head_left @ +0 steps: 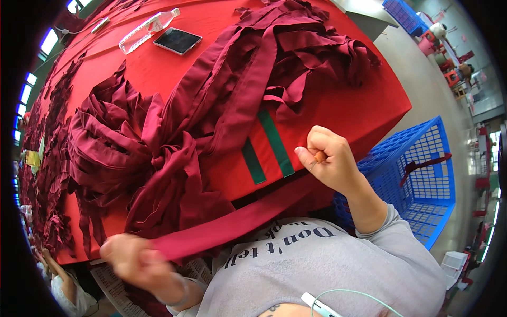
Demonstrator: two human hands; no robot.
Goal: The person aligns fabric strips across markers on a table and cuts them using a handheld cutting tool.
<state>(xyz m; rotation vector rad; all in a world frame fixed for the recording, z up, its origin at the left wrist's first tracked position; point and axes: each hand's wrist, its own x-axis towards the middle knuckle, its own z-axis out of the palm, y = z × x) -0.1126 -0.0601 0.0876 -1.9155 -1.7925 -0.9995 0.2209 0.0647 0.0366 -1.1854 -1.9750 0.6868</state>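
My left hand (140, 267), blurred by motion, is closed on one end of a maroon fabric strip (227, 224). The strip stretches taut-looking across my front, along the table's near edge, and passes below my right hand. In my right hand (330, 158), the fingers are curled round a small tool with an orange-brown wooden handle (320, 156). A thin point shows at its end; the rest is hidden in the fist. Beyond my hands lies a big knotted bundle of maroon fabric strips (182, 134) on the red-covered table (338, 116).
Two green tape strips (275, 145) mark the table near my right hand. A phone (178, 41) and a clear plastic bottle (149, 30) lie farther back. At the right stands a blue plastic crate (417, 174). Another person's arm (63, 274) shows at the lower left.
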